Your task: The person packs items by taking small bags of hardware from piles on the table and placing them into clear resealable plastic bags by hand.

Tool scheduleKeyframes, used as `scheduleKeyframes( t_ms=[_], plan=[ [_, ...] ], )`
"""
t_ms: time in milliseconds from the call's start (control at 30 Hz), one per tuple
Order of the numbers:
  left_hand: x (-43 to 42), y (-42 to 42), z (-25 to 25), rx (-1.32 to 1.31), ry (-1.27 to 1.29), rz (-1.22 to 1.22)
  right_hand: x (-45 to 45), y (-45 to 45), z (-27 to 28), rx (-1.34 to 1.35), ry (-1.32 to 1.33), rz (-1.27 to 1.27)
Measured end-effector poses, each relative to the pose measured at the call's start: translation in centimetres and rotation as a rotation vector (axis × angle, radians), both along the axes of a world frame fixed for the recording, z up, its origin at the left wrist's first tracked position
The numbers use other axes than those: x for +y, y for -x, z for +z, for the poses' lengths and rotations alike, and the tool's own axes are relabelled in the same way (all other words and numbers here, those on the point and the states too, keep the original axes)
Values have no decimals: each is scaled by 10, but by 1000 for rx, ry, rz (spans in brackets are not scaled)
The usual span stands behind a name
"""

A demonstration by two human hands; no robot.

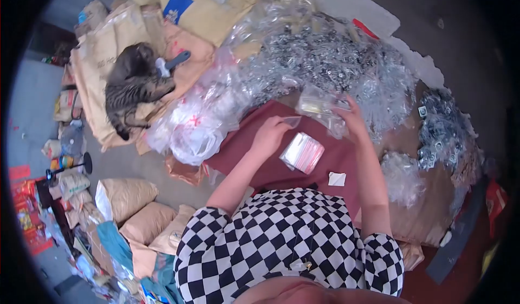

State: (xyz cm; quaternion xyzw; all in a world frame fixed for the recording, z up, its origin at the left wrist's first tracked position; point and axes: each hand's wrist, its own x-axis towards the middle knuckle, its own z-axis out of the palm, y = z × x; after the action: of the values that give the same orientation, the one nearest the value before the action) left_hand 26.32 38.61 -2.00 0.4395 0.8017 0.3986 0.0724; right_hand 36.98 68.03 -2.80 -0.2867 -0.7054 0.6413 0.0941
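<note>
My left hand (271, 134) is closed, its fingertips pinching a small clear plastic piece (293, 121), perhaps the edge of a bag. To its right, my right hand (353, 119) grips a clear plastic bag (317, 105) with something pale or yellowish inside that I cannot make out. Below and between the hands, a stack of thin white and pink packets (303, 153) lies on a maroon cloth (260, 166) over my lap. A small white paper square (336, 179) rests near my checkered shirt.
A large heap of small clear bags with metal-looking parts (330, 60) spreads ahead. More bagged parts (436, 125) lie at right, beside loose clear plastic (402, 179). White plastic bags (197, 133) sit at left, near a tabby cat (132, 85) and a dark-handled tool (177, 60).
</note>
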Motion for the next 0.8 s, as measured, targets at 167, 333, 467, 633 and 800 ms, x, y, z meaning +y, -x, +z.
scheduleKeyframes(
  t_ms=[167,333,467,633,800],
  plan=[
    [5,-26,17,-87,-65,-171,-27,-43,55,-99,-156,123],
    [8,-59,37,-72,-33,-423,-77,-52,105,-180,-737,475],
    [10,-78,44,-176,-69,-407,-93,-63,86,-29,-401,303],
    [7,-94,44,-217,-92,-462,-142,-104,84,-259,-1094,496],
    [-3,-107,74,-290,5,-591,-141,-143,123,-209,-694,513]
  ],
)
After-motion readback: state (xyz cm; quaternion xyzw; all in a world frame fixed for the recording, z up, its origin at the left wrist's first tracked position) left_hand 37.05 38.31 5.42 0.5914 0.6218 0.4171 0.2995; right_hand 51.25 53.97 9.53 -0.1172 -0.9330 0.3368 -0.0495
